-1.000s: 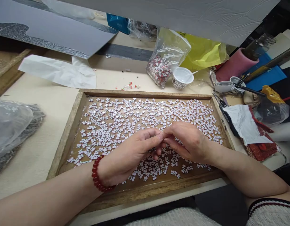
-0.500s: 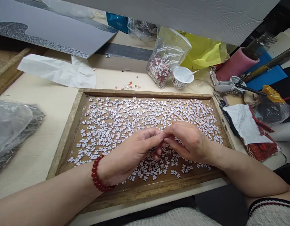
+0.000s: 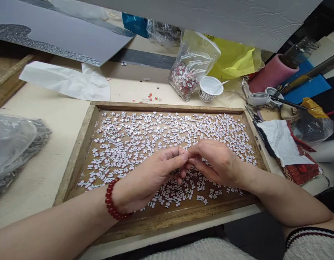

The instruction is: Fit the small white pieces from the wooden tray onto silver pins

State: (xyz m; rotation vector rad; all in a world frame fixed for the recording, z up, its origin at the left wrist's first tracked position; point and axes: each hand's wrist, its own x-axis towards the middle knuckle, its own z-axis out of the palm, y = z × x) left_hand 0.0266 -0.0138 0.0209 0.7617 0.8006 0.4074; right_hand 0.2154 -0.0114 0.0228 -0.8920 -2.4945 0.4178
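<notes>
A shallow wooden tray [image 3: 75,159] lies in front of me, strewn with several small white flower-shaped pieces [image 3: 134,141]. My left hand [image 3: 150,177], with a red bead bracelet [image 3: 110,200] at the wrist, hovers over the tray's middle with its fingers pinched together. My right hand [image 3: 214,162] meets it fingertip to fingertip, also pinched. What the fingertips hold between them is too small and too hidden to name.
Behind the tray stand a clear bag of red-and-white pieces [image 3: 187,70], a small white cup [image 3: 209,88] and a yellow bag [image 3: 234,59]. White paper [image 3: 66,81] lies at back left, a plastic bag [image 3: 12,144] at left, tools and red cloth [image 3: 297,162] at right.
</notes>
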